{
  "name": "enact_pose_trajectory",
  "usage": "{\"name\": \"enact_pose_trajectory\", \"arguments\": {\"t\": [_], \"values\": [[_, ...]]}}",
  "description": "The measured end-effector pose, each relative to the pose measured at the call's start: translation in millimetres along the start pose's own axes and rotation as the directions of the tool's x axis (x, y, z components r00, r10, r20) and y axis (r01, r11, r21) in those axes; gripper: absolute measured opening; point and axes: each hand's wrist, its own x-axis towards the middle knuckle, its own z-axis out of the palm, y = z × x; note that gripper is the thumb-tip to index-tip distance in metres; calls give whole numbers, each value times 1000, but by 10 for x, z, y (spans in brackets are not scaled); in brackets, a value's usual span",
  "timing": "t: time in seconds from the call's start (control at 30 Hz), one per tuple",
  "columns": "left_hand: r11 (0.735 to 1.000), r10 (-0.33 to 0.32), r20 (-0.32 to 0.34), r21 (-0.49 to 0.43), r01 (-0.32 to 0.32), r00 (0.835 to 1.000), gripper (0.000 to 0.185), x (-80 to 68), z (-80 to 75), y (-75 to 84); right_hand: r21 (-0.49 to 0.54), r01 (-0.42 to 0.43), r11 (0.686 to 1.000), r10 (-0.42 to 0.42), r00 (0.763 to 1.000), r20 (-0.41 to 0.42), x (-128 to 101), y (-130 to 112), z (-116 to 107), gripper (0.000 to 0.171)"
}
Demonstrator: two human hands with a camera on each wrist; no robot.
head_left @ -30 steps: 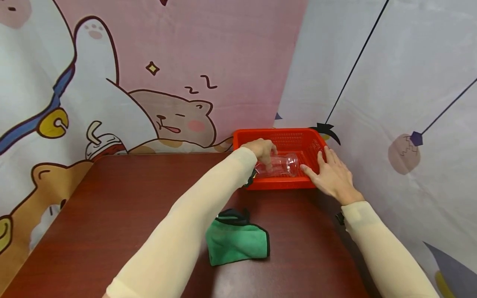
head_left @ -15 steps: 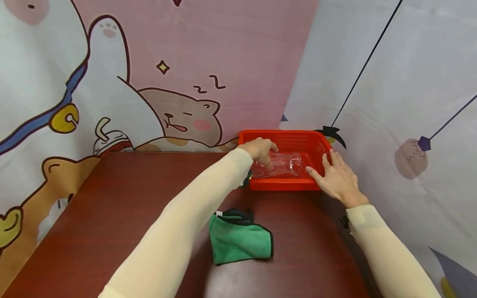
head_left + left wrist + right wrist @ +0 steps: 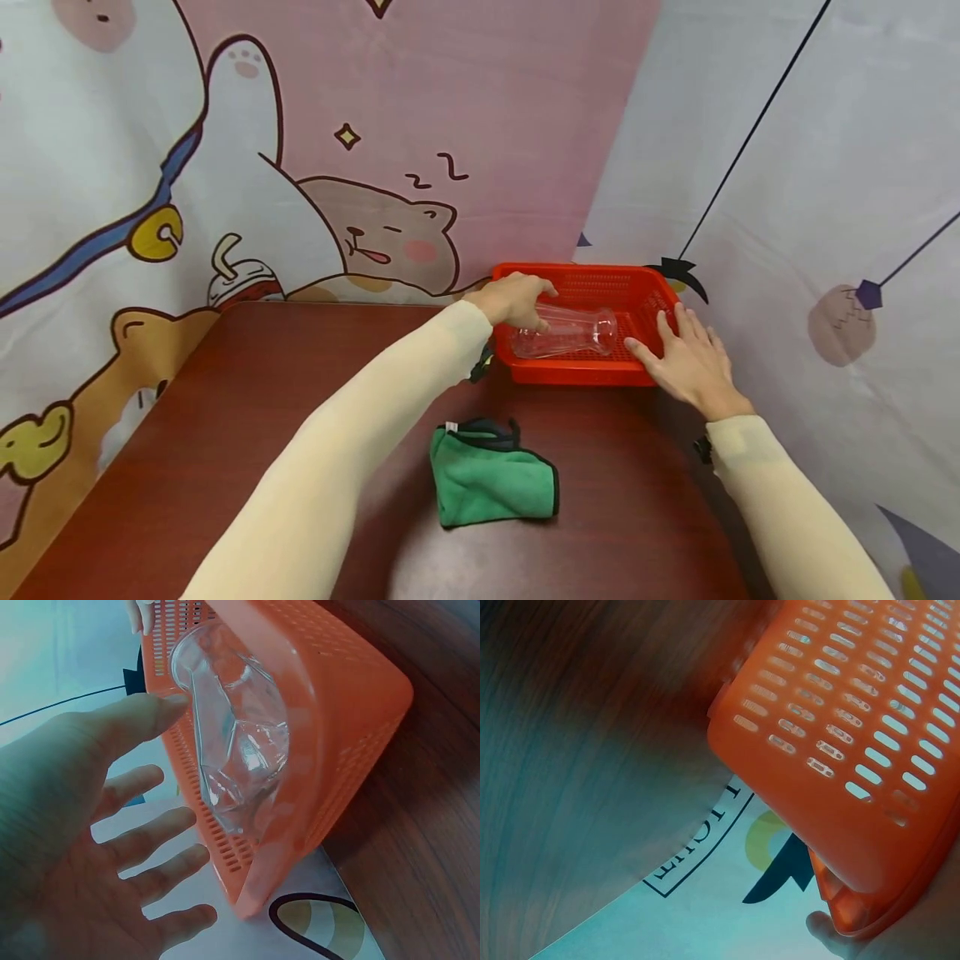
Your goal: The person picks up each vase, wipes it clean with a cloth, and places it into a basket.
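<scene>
1. A clear glass vase [image 3: 567,332] lay on its side in the red basket [image 3: 592,372], its flared mouth toward the basket's right end, as I saw it from the head camera.
2. The left hand [image 3: 516,299] reached over the basket's left rim, fingers bent down at the vase's base; the left wrist view showed those fingers [image 3: 142,844] spread and relaxed, the thumb tip touching the vase [image 3: 236,735], nothing gripped.
3. The right hand [image 3: 690,361] rested flat on the basket's near right corner, fingers straight and slightly fanned along the rim; it did not touch the vase.
4. The right wrist view gave me only the basket's slotted wall [image 3: 855,750] from below and one fingertip at its lower edge.
5. The basket sat at the far right corner of the brown table [image 3: 225,433], against the backdrop.
6. A folded green cloth [image 3: 495,477] lay on the table nearer the person, well apart from the basket, between both cream sleeves.
7. Cartoon-printed sheets [image 3: 360,167] walled the scene behind and to the right.
</scene>
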Motion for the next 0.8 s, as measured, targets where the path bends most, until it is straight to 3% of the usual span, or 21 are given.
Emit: {"name": "enact_pose_trajectory", "arguments": {"t": [0.33,0.6,0.8], "values": [[993,90,-99,83,-81,991,68,-166,97,-122,14,6,1000,-5,1000,-11,-50,52,22,112],[981,105,-132,175,-81,986,73,-358,131,-188,22,12,1000,-12,1000,-15,-29,18,1,112],[980,107,-173,184,-74,979,76,-493,158,-236,14,12,1000,-12,1000,-16,-28,-1,-8,111]]}}
